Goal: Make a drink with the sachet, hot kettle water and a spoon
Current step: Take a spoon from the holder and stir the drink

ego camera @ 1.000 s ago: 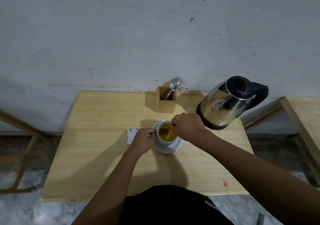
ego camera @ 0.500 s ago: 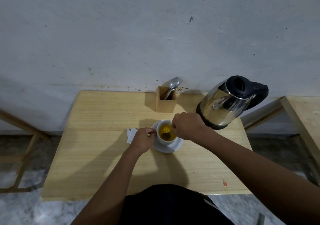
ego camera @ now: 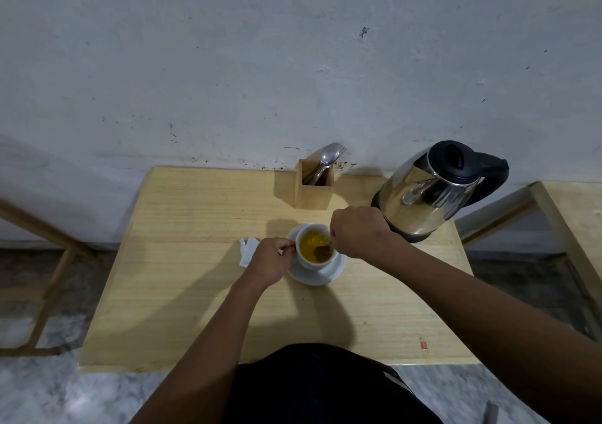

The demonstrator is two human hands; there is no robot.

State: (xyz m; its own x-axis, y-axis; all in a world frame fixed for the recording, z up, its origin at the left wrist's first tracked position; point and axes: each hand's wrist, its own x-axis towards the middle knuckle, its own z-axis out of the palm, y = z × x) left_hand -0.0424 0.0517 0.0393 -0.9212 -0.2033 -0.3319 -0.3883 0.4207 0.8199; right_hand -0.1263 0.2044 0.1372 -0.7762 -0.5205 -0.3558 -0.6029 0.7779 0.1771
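One white ceramic cup w/ yellow drink on one white saucer. Right hand clenched on one metal spoon in drink; left hand pinches cup handle. One torn white sachet just left; one steel kettle right.

No text, label or number can be read anywhere.
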